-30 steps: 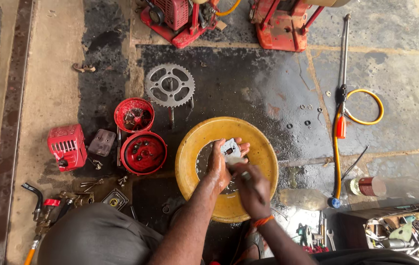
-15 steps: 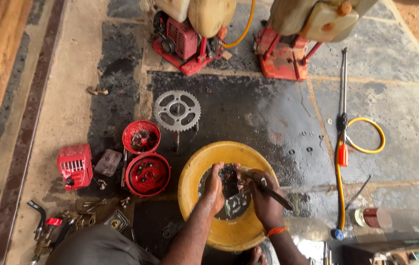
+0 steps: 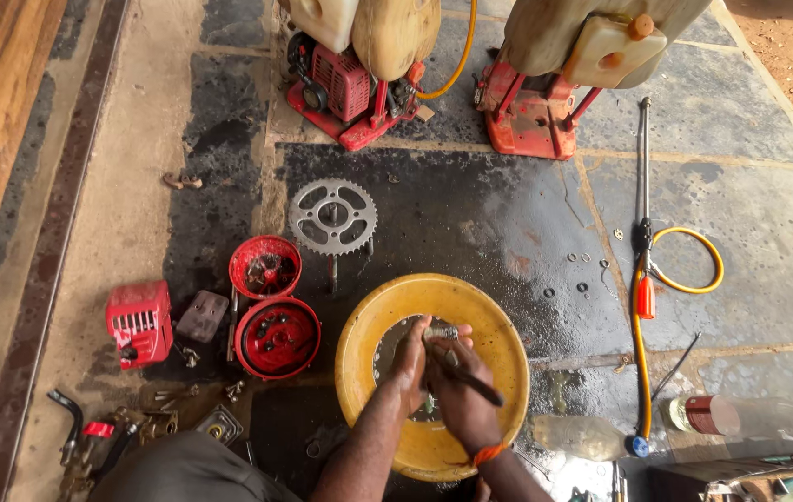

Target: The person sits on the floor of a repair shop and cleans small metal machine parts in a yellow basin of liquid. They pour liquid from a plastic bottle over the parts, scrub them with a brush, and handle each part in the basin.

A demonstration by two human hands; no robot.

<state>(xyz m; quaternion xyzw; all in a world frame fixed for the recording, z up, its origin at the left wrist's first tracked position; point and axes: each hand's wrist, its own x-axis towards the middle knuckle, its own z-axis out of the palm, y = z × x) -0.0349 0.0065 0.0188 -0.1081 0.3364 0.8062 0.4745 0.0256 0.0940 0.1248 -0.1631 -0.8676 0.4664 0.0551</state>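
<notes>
Where the two forearms meet low in the middle of the frame, both hands work inside a round yellow plastic basin (image 3: 367,346). The left hand (image 3: 409,361) is curled around a small grey metal part (image 3: 440,332), which sits against its fingertips near the centre of the basin. The right hand (image 3: 460,395) is closed on a dark slim brush-like tool (image 3: 471,379) whose end slants out toward the lower right; an orange band rings that wrist. The basin's floor looks wet and dark, with a few small metal bits lying in it, too small to make out.

Just left of the basin stands a shallow round red metal cover (image 3: 277,337) holding some dark bolts and small pieces. Touching its upper edge is a smaller red round cup-shaped housing (image 3: 265,267) with grimy parts inside. Further left lie a flat grey square plate (image 3: 202,316) and a boxy red plastic engine cover (image 3: 139,323).

Above the red pieces, a grey toothed steel sprocket (image 3: 332,217) lies flat on the dark stone floor (image 3: 471,204). Right of the basin, a long metal spray lance (image 3: 642,214) runs up the frame, with a looped yellow hose (image 3: 694,242) at its side. In the lower right lies a clear plastic bottle with a red label (image 3: 740,415). Along the top edge stand two red-framed engine sprayers with cream tanks (image 3: 359,56).
</notes>
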